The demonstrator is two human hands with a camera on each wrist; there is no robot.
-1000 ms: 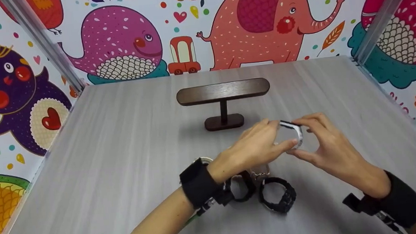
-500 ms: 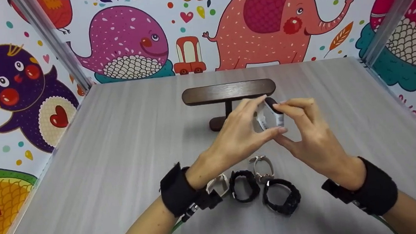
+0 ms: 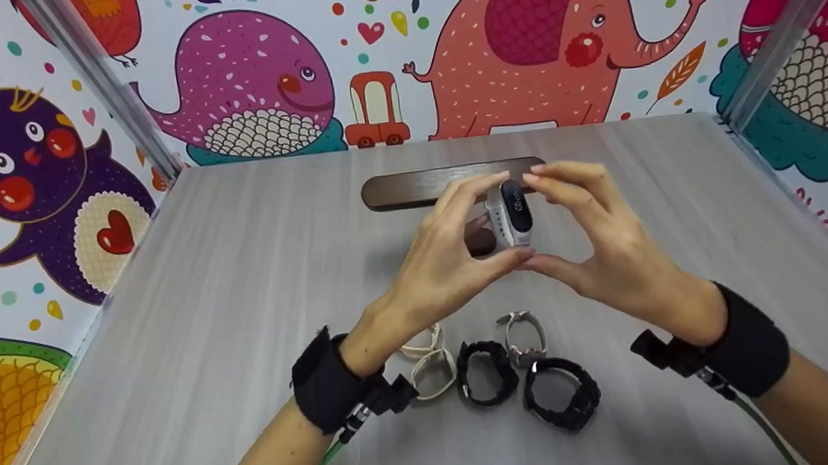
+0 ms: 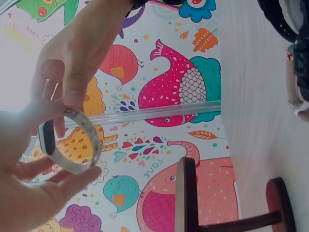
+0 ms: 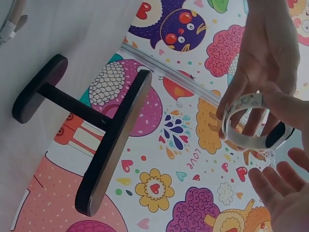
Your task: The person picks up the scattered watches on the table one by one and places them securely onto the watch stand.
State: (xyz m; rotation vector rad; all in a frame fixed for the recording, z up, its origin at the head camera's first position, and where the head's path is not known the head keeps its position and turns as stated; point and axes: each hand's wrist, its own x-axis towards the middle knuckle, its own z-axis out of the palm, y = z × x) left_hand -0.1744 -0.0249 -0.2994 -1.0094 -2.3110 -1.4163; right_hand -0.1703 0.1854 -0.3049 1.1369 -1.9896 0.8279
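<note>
A fitness band (image 3: 510, 216) with a pale patterned strap and a dark, lit screen is held up above the table. My left hand (image 3: 433, 242) grips it between thumb and fingers. My right hand (image 3: 602, 246) has its thumb at the lower end of the band. Its other fingers reach out beside the screen, slightly apart from it. In the right wrist view the closed loop of the fitness band (image 5: 246, 141) shows between both hands. Behind the hands stands a dark wooden T-shaped watch stand (image 3: 410, 188), its post mostly hidden in the head view.
In front lie two black watches (image 3: 488, 373) (image 3: 563, 393), a watch with a thin light strap (image 3: 524, 337) and pale-strapped watches (image 3: 432, 375) near the left wrist. Printed cartoon walls (image 3: 251, 82) close off the back and sides of the grey table (image 3: 253, 276).
The band has moved left and away, turning until its screen faces the head camera. My right fingers have come off the screen. More of the watches on the table now show.
</note>
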